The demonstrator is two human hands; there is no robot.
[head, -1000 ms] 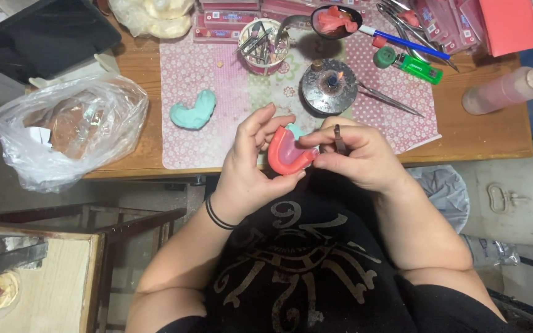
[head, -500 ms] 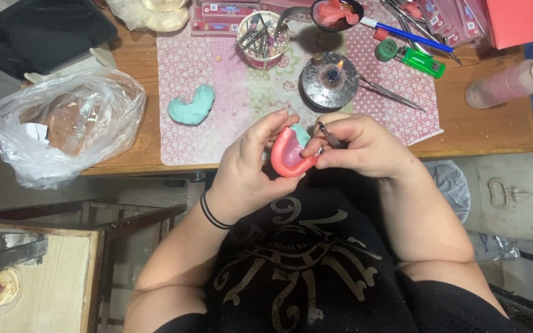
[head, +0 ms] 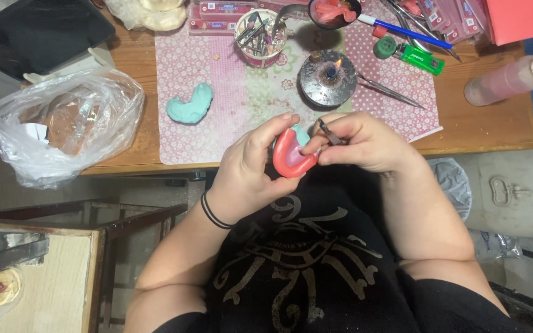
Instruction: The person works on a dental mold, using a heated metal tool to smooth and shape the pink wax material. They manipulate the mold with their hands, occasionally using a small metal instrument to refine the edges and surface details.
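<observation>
Left hand [head: 251, 169] grip closed on pink wax rim [head: 291, 157]; right hand [head: 365, 143] pinches metal tool [head: 328, 131] touching rim. Beyond rim: worktop [head: 137, 68], pink mat [head: 242, 105], lit burner [head: 328, 79].

Wooden surface [head: 488, 126] seen from above, its near edge running just past a pink dotted mat [head: 242, 105] spread across the middle. On the mat: teal horseshoe mould [head: 190, 103], tub of small tools [head: 259, 37], round metal burner [head: 328, 78] with a small flame lit, thin metal tool [head: 390, 91] beside it. Past the mat's far edge, dark bowl [head: 334, 11] with pink wax, blue pen [head: 405, 32], green lighter [head: 416, 57]. Left on the bare wood, crumpled clear plastic bag [head: 63, 123], overhanging the edge; black case [head: 32, 28] behind it. Right, a pink bottle [head: 513, 77] lying on its side.
</observation>
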